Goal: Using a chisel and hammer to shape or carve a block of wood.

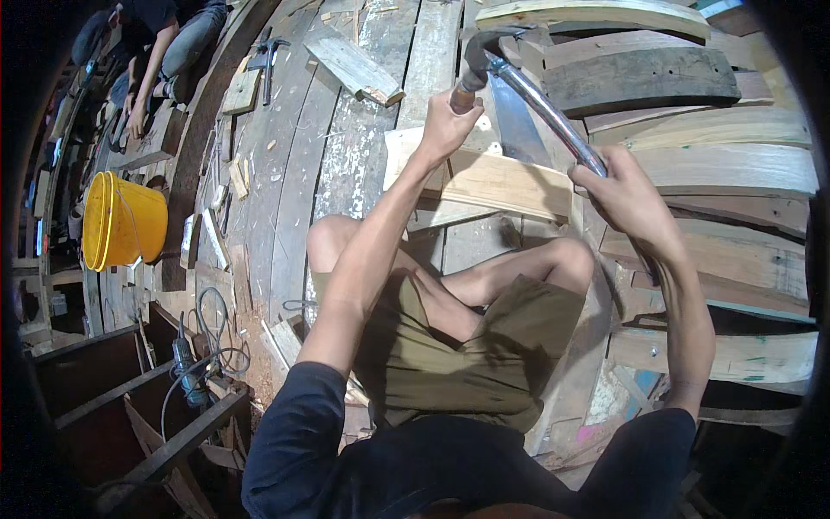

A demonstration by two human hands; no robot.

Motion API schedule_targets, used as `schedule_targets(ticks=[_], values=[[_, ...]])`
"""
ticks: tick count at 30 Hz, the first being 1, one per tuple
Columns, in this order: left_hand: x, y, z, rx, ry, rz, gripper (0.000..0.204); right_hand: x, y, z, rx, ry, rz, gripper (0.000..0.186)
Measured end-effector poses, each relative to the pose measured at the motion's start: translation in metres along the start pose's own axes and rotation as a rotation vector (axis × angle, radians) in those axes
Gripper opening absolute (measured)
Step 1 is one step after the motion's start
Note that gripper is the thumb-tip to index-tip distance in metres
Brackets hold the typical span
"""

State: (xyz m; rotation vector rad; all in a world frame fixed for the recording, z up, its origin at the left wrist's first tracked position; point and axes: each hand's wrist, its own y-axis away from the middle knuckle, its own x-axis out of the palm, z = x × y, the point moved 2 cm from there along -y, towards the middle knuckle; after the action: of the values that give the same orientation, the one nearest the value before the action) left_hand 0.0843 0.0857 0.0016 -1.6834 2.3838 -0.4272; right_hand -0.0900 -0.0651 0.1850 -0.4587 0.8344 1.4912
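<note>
My left hand (pixel 451 128) is closed round the short wooden handle (pixel 464 98) of a tool with a dark metal end. My right hand (pixel 624 186) grips the shiny metal shaft of a hammer (pixel 545 108), raised and slanting up to the left. The hammer's dark curved head overlaps the end of the left-hand tool, so I cannot tell that tool's kind or whether the two touch. Below both hands, a pale wooden board (pixel 510 183) lies across the floor in front of my crossed legs. Beside it rests a flat, bluish metal blade (pixel 516 125), partly hidden behind the hammer.
Curved timber pieces (pixel 640 82) are stacked along the right. A loose plank (pixel 354 67) and another hammer (pixel 271 69) lie ahead on the floorboards. A yellow bucket (pixel 125 221) and a corded power tool (pixel 188 370) are at left. Another person's hand (pixel 137 119) is at upper left.
</note>
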Motion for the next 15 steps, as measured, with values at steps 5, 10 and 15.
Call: schedule_targets(ticks=[5, 10, 15], values=[[0.0, 0.002, -0.004, 0.006, -0.04, -0.009, 0.018, -0.008, 0.011, 0.015, 0.045, -0.213, -0.069, 0.021], [0.0, 0.0, -0.005, 0.011, -0.037, -0.026, 0.016, 0.002, 0.006, 0.015, 0.071, -0.165, -0.079, 0.028], [0.001, 0.001, -0.005, -0.027, 0.003, -0.029, 0.016, -0.002, 0.006, -0.014, 0.005, 0.075, -0.1, 0.027]])
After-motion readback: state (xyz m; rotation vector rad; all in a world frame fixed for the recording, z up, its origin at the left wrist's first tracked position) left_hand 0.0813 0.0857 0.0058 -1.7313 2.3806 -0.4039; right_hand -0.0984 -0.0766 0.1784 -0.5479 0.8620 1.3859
